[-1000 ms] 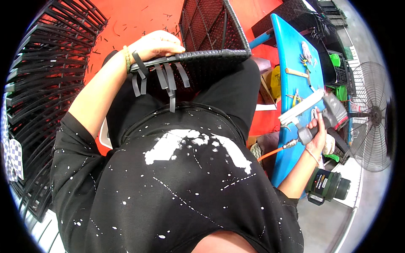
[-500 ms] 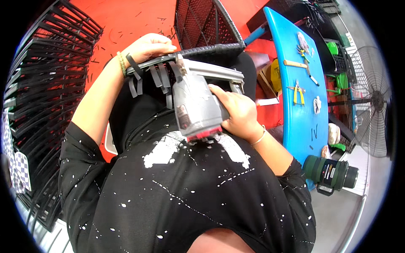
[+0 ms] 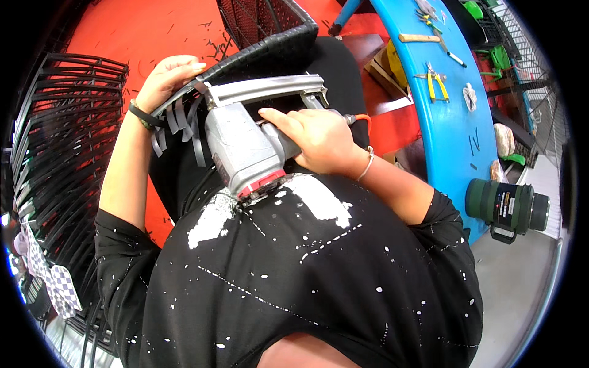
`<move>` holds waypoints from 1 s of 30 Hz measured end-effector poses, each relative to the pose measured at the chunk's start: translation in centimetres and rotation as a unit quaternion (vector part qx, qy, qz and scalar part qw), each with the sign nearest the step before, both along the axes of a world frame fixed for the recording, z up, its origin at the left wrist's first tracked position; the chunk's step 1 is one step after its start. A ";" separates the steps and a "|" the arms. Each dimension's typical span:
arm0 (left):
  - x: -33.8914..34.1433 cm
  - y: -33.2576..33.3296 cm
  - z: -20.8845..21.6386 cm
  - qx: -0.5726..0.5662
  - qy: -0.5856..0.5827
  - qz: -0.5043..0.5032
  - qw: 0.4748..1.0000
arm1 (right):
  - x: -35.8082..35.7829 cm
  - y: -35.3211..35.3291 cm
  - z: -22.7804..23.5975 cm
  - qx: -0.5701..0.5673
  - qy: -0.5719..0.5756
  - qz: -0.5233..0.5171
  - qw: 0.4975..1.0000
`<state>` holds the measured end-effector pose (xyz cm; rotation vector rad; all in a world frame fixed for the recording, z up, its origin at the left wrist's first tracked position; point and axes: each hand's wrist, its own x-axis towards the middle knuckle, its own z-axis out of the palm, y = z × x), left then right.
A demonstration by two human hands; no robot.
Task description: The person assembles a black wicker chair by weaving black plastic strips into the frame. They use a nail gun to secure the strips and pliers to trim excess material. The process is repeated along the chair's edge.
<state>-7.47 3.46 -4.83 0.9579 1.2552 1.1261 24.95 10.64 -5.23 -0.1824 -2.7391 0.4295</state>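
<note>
A black woven panelled piece with a thick wrapped rim [image 3: 257, 52] is standing over the person's black-trousered legs, its rim slanting between the left hand, at one end, and the right hand, which is working on the near side of it. Flat dark-grey strips [image 3: 181, 119] are hanging loose from the near side of the woven piece, by its left end. The left hand [image 3: 169, 80] is touching that end with its fingers bent together; whether they are clamping the rim I cannot tell. A grey metal staple-gun-like tool with a red-trimmed end [image 3: 242, 141] is lying just on the near side of the woven piece, its nose pointing at the rim close to the left thumb; whether it is touching is unclear. The right hand [image 3: 325, 138] is wrapping round the tool's handle, apart from the left, and an orange hose [image 3: 369, 122] is running from the handle's end. To the right of the woven piece, a blue table [image 3: 454, 135] is holding yellow-handled pliers [image 3: 437, 76] and a wooden-handled hammer [image 3: 419, 38]. To its left, slatted black frames [image 3: 73, 122] are standing stacked. Beyond it, dark scraps are littering a red floor [image 3: 153, 37].
</note>
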 end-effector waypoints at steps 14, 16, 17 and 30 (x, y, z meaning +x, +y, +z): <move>-0.1 0.5 0.1 0.003 0.020 -0.016 1.000 | -0.4 -0.2 -0.6 -0.050 0.007 -0.030 0.998; -0.5 0.5 -0.2 0.007 0.016 -0.027 0.999 | -0.2 0.1 -0.3 -0.038 -0.017 -0.035 0.999; -0.4 0.5 -0.1 0.003 0.011 -0.024 1.000 | 0.0 0.2 0.0 -0.032 -0.029 -0.038 0.998; -0.5 -0.1 0.6 0.037 0.209 -0.040 0.976 | 12.8 9.0 3.8 -0.428 0.274 -0.322 0.798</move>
